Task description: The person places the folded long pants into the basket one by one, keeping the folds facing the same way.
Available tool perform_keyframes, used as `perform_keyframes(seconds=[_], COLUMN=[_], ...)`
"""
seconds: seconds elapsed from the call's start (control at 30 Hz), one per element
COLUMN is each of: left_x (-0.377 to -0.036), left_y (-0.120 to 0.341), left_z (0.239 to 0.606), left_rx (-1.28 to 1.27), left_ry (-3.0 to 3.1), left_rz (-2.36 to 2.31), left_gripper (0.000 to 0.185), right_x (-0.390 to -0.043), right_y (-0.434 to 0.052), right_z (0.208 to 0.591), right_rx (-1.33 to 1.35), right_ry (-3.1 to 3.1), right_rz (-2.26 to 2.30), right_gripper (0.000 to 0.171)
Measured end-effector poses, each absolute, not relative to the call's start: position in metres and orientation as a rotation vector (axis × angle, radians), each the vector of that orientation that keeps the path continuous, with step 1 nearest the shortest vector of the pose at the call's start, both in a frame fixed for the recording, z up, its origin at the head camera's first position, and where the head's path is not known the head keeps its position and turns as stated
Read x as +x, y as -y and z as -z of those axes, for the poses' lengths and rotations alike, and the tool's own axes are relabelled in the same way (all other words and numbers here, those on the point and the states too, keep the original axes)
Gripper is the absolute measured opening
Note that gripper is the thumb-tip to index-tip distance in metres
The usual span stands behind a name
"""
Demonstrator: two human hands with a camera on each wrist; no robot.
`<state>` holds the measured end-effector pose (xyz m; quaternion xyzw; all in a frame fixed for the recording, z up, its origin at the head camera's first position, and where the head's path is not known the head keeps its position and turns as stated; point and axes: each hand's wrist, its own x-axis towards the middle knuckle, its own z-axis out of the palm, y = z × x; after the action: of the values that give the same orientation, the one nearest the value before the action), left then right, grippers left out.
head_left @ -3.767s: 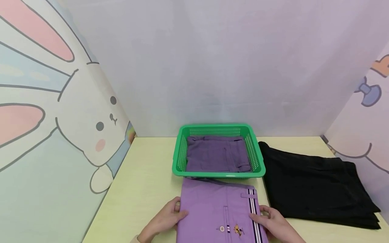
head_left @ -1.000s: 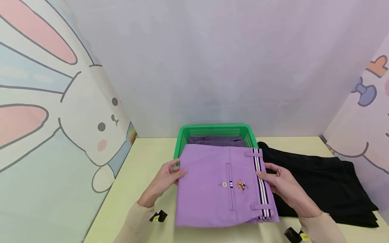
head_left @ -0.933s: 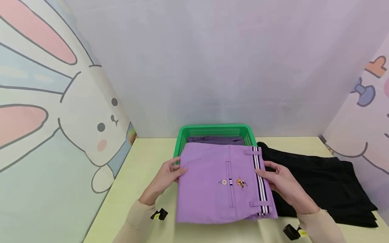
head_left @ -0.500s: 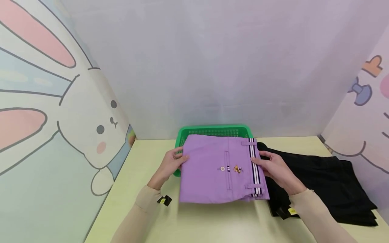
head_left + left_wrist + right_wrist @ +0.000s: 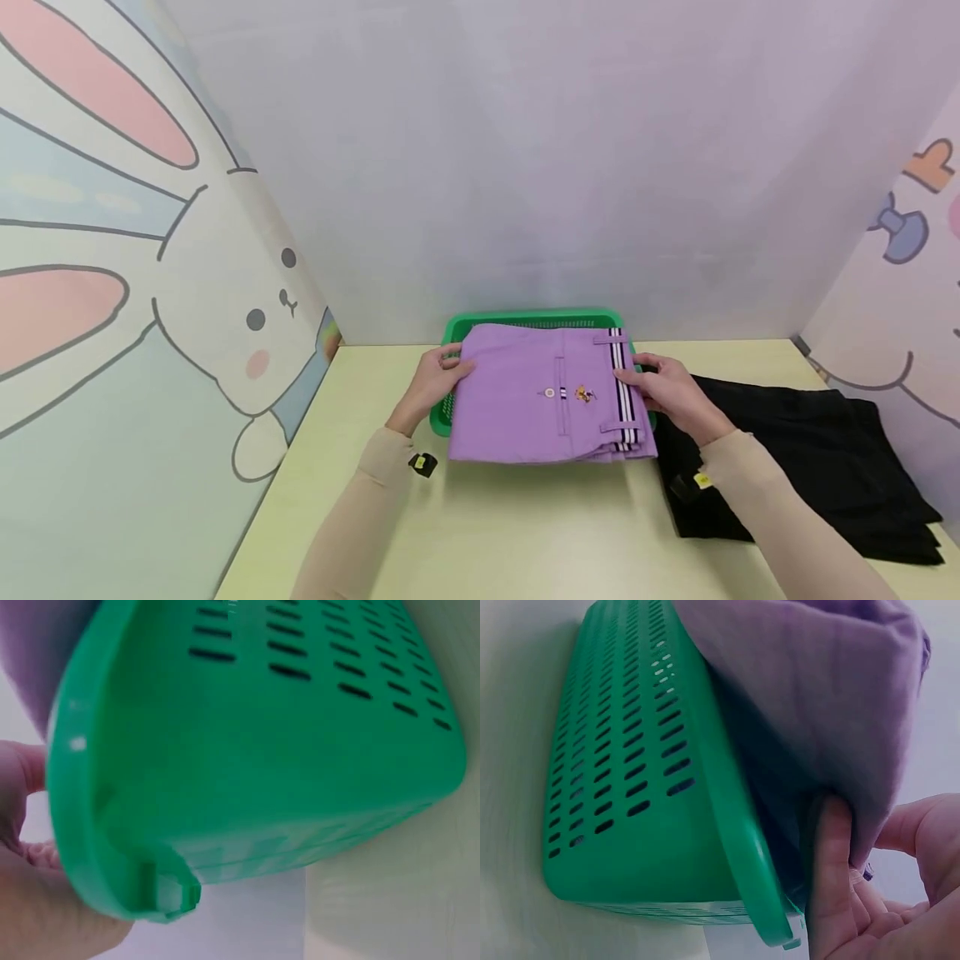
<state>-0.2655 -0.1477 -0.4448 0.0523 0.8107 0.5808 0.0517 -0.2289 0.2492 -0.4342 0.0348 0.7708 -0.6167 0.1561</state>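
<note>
Now the yellow table (image 5: 525, 533) has black clothes (image 5: 810, 467) lying on its right side. Over the green basket (image 5: 442, 412), the folded purple pants (image 5: 525, 400) are pinched by the left hand (image 5: 435, 383) and right hand (image 5: 671, 396), one on each side.

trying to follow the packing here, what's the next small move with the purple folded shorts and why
Probably lower it straight down and let go. Both hands, left hand and right hand, hold the folded purple garment by its side edges over the green basket, with its near edge overhanging the basket's front rim, so a slight nudge toward the wall first may help it settle inside.
</note>
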Motion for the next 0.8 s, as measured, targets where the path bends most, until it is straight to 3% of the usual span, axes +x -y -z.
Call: perform_keyframes(seconds=[0.37,0.8], left_x=[-0.292,-0.31], left_y=[0.15,0.142], left_z=[0.443,0.442], left_rx=[0.182,0.201], left_ry=[-2.548,-2.614], left_rz=[-1.642,-1.521], left_gripper=[0.056,0.059], right_x=[-0.262,-0.276], right_y=[-0.242,-0.238], right_z=[0.432,0.434], right_rx=[0.107,0.077], right_ry=[-2.265,-2.461], right_rz=[1.697,1.532], right_gripper=[0.073,0.065])
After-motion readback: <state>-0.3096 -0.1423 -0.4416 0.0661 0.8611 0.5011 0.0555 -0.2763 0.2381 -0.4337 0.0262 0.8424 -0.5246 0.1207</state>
